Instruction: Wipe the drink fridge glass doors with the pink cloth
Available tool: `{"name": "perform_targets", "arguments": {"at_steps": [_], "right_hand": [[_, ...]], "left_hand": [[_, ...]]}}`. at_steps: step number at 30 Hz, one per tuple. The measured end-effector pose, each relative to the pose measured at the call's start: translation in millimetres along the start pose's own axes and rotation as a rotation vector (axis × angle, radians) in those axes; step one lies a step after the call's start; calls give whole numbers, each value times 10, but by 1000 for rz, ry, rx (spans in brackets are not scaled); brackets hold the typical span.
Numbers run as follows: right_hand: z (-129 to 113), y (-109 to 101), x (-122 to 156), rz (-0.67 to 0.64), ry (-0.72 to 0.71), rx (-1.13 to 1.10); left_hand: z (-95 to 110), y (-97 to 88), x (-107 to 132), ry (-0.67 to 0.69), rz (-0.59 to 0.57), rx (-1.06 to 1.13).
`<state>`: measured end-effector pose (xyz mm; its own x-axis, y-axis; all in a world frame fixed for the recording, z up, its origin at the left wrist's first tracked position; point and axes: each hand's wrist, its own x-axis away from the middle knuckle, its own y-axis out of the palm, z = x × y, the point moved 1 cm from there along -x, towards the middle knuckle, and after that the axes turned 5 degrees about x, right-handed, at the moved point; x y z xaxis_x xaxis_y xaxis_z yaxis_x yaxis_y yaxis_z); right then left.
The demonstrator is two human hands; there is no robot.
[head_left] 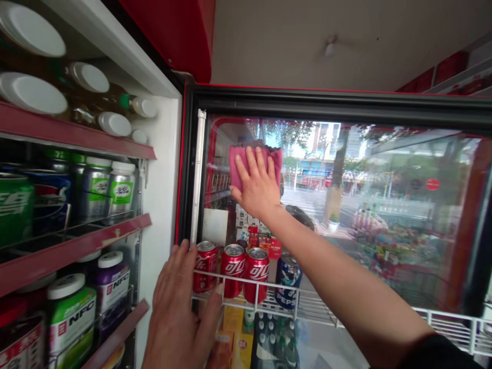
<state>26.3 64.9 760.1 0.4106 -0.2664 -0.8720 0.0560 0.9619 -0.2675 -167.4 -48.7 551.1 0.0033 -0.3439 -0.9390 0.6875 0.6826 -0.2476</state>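
Observation:
My right hand (258,187) lies flat with fingers spread over a pink cloth (236,160). It holds the cloth against the upper left of the glass door (326,246). At the lower middle, my left hand (179,307) is open, thumb apart from the fingers, with nothing seen in it. Its fingertips are at the hinge side of the door, in front of a red soda can (206,254). Whether they touch the door frame (189,179) I cannot tell. The wire door rack (269,283) carries red cans (257,271) and a blue Pepsi can (287,282).
On the left, the fridge shelves (77,241) hold cans and bottles, among them a green NFC bottle (71,318) and white-capped bottles (90,77) on top. A white strip (199,174) runs down the door's inner edge. A street shows in the glass.

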Motion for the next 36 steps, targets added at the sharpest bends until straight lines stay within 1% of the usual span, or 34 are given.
{"name": "perform_targets", "arguments": {"at_steps": [3, 6, 10, 13, 15, 17, 20, 23, 25, 29, 36], "right_hand": [[-274, 83, 67, -70, -227, -25], [-436, 195, 175, -126, -505, -34], [-440, 300, 249, -156, -777, -7], [-370, 284, 250, -242, -962, 51], [-310, 242, 251, -292, -1038, 89], [-237, 198, 267, -308, -1074, 106], [-89, 159, 333, -289, -1107, 95], [104, 151, 438, -262, -1117, 60], [249, 145, 521, -248, -1114, 33], [566, 69, 703, -255, -1111, 14], [1138, -205, 993, -318, -1070, 67]], "left_hand": [[-51, -98, 42, -16, 27, -20], [-94, -173, 88, -52, 23, -36], [-104, -210, 150, -79, 8, -43], [-44, -179, 175, -77, -2, -48], [26, -146, 177, -73, 0, -52], [103, -113, 173, -73, 9, -50], [207, -62, 169, -79, -5, -42], [305, 6, 164, -79, -40, -40], [390, 69, 152, -67, -40, -37], [633, 246, 105, -34, -27, -11], [1092, 623, 70, 27, -52, 42]]}}
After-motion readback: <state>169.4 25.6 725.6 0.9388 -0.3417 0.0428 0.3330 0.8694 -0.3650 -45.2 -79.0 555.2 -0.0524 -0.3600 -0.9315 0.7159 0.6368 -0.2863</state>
